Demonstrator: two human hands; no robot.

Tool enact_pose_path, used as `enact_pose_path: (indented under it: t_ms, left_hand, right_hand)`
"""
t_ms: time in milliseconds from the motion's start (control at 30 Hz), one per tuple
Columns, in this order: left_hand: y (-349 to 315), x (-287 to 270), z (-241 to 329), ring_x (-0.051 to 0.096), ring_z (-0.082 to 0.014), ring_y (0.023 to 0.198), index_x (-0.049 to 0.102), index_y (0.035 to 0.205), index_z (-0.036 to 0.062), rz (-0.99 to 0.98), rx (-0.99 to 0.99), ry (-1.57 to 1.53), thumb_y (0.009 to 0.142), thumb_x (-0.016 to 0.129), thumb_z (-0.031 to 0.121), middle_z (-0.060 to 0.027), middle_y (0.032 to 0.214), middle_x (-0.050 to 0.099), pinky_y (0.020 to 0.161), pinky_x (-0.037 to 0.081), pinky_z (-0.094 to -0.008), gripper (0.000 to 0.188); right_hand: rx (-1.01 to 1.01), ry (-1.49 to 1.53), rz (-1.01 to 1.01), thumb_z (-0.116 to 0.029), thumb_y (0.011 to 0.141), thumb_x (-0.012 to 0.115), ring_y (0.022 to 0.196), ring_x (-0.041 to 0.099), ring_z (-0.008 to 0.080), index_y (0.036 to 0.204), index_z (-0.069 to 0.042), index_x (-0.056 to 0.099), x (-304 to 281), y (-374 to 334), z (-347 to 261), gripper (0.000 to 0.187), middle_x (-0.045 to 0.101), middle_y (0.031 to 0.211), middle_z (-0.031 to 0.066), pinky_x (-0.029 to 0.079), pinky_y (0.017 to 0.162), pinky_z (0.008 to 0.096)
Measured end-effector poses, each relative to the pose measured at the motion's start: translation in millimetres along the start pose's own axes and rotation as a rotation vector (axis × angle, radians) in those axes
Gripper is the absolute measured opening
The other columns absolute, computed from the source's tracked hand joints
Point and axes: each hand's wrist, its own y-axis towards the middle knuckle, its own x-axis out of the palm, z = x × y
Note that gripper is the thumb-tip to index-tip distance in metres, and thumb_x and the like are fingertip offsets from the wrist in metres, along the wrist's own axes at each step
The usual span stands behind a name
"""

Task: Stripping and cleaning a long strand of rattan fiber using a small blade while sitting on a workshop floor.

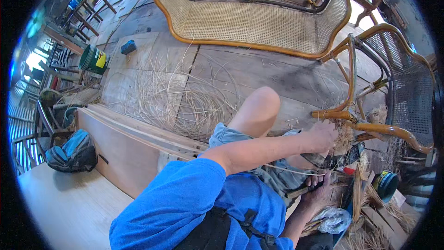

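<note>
My left hand [323, 136] reaches across to the right, its fingers curled beside a tangled bundle of pale fibre [343, 140] near the chair's wooden leg. What it grips, if anything, is hidden. Lower down, my right hand [318, 193] has bent fingers around the end of a thin rattan strip [296, 171], which runs leftward over my lap. A cane-woven chair [409, 92] with a glossy bent frame lies tipped over just beyond my hands. Dark items and a small red piece [349, 171] sit between the hands and the scraps, too cluttered to tell apart.
A long cane bench [240, 21] lies ahead. Loose rattan strands [180, 99] spread over the plank floor. To the left are stacked boards [125, 150], a blue-black backpack [71, 153] and a green bucket [94, 59]. A dark tub [386, 186] and fibre scraps lie right.
</note>
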Motion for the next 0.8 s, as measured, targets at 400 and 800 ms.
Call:
enact_pose_path:
  t_ms: [400, 800]
  left_hand:
    - [70.2, 15.2, -61.4, 0.055, -0.0274, 0.104, 0.068, 0.095, 0.0077, -0.815, -0.377, -0.284, 0.081, 0.046, 0.052, -0.0136, 0.106, 0.062, 0.085, 0.043, -0.0398, 0.051]
    - [98.6, 25.2, -58.2, 0.059, -0.0225, 0.076, 0.068, 0.076, 0.0058, -1.291, -0.513, -0.444, 0.081, 0.045, 0.06, -0.0098, 0.079, 0.064, 0.075, 0.044, -0.0372, 0.059]
  right_hand:
    - [0.152, 0.131, 0.002, -0.028, 0.093, 0.045, 0.041, 0.039, 0.0085, 0.082, -0.009, 0.045, 24.0, 18.0, 4.5, 0.022, 0.04, 0.06, -0.0027, 0.039, 0.033, 0.0252]
    - [0.225, 0.319, 0.06, -0.03, 0.093, 0.041, 0.041, 0.039, 0.011, 0.084, -0.006, 0.043, 10.3, 21.3, -0.9, 0.026, 0.038, 0.059, -0.0003, 0.041, 0.033, 0.0303]
